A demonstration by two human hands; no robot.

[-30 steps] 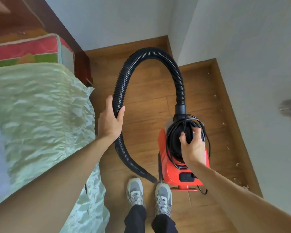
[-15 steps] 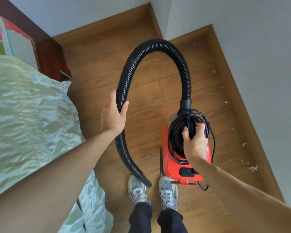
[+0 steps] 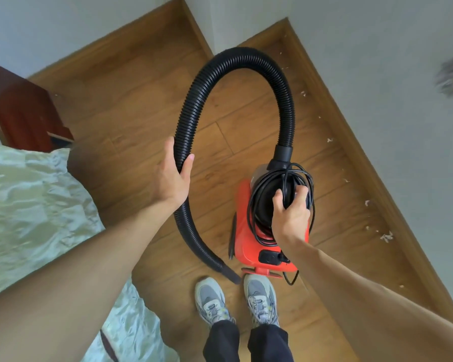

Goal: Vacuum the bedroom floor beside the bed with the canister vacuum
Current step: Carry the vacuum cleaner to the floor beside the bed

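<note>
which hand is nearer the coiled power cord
Right. The right hand grips the top of the vacuum within the cord loops; the left hand holds the hose, apart from it.

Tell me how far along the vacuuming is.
Done: the red canister vacuum is near the pale green bedspread. In hand: the left hand grips the black ribbed hose, the right hand grips the canister's top handle. Left: the black power cord is coiled up, and white scraps lie along the wooden floor by the wall.
</note>
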